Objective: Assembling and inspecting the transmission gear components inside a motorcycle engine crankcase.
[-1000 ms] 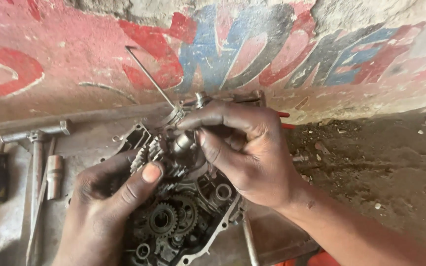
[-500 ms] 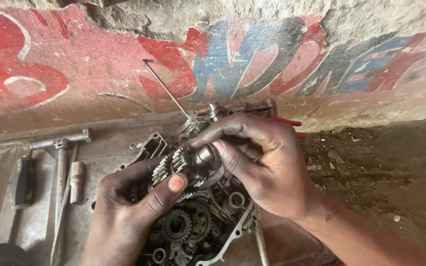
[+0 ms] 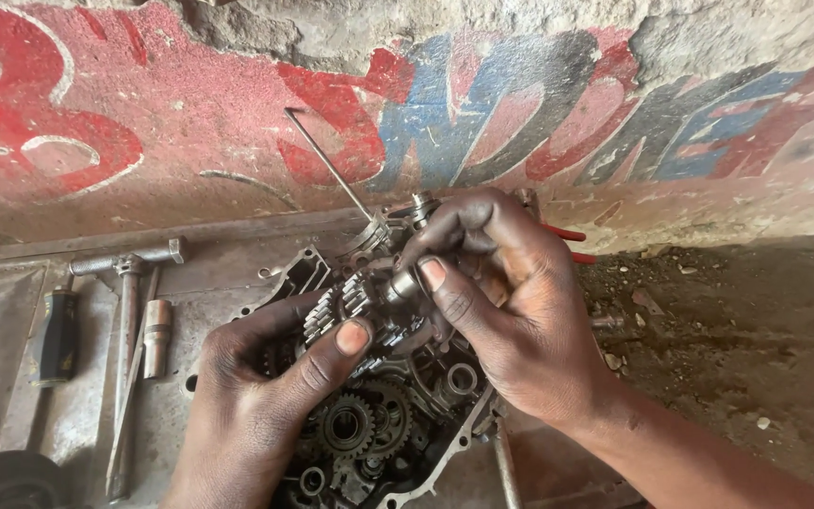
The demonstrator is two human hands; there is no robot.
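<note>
Lifted higher than before, the gear cluster (image 3: 355, 302) sits in both hands' closed grip above the gear-filled engine case (image 3: 445, 443).

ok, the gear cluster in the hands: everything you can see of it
The gear cluster is a stack of toothed steel gears on a shaft, grey, oily and grimy. It lies roughly level, tilted up to the right, just above the open engine case. The left hand cups it from below, thumb on the gears. The right hand pinches the bright shaft end between thumb and fingers. Its far side is hidden.
</note>
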